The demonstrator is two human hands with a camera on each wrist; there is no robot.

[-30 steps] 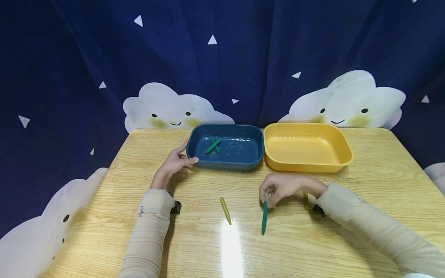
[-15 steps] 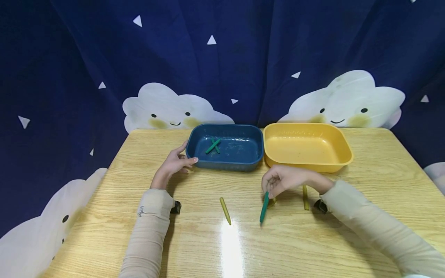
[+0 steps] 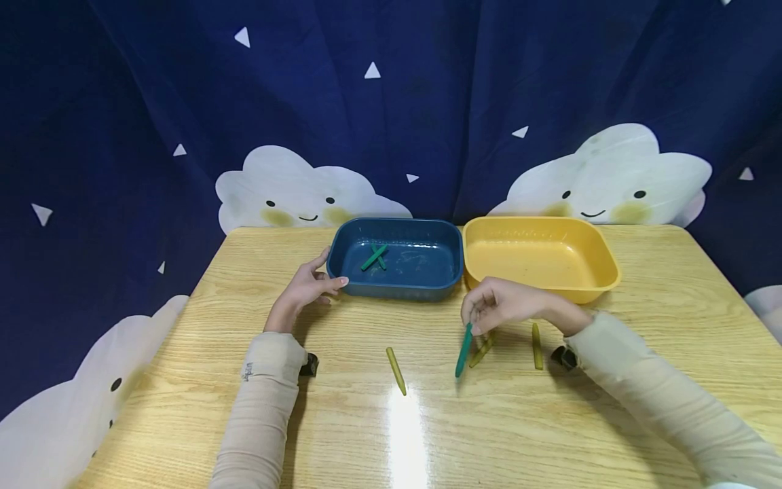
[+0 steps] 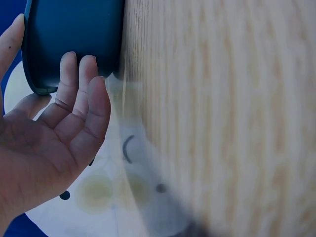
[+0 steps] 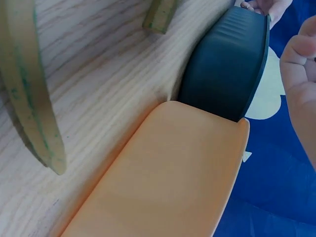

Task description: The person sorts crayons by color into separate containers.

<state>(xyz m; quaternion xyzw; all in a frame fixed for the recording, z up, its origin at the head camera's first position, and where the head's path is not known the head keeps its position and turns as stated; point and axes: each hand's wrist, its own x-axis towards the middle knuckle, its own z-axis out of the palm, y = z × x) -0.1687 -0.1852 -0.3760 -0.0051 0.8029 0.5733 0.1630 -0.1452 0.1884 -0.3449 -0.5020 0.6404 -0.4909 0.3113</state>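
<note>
In the head view my right hand (image 3: 504, 305) pinches one end of a green crayon (image 3: 463, 352), which hangs tilted above the table in front of the yellow bin (image 3: 540, 293). An olive-yellow crayon (image 3: 484, 349) lies partly behind it. My left hand (image 3: 308, 284) rests at the left end of the blue bin (image 3: 397, 292), thumb and index finger spread about its corner. From the left wrist, the fingers (image 4: 96, 103) look loosely bent beside the bin wall. Two green crayons (image 3: 375, 257) lie crossed inside the blue bin. The right wrist view does not show the held crayon.
Another olive-yellow crayon (image 3: 396, 371) lies mid-table, and one more (image 3: 537, 346) lies near the right wrist. Both bins stand side by side at the table's (image 3: 342, 435) back edge. A dark blue curtain (image 3: 421, 102) with clouds hangs behind.
My right hand has moved back toward the yellow bin, lifting the green crayon with it. An olive-yellow crayon under that hand has come into view. The left hand stays in place.
</note>
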